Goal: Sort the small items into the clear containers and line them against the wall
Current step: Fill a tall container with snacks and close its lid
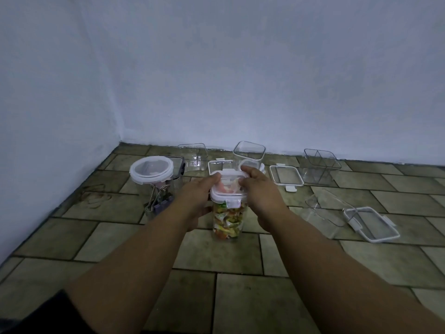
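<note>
Pressing the lid (228,186) onto a tall container (241,214) full of colourful packets (226,225), the left hand (198,191) and right hand (261,186) curl their fingers round its rim; it stands on the floor (240,297), well apart from the wall (240,80). A lidded jar (153,175) of binder clips (159,201) looks done. Several other containers (249,153) sit empty, spare lids (286,177) loose; I judge the lining-up remains.

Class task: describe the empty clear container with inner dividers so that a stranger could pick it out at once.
Start at the back wall and follow its foot rightward. The divided container stands there on the tiled floor, just right of a loose white-rimmed lid. Alone among the clear containers, it has partition walls crossing inside.
</note>
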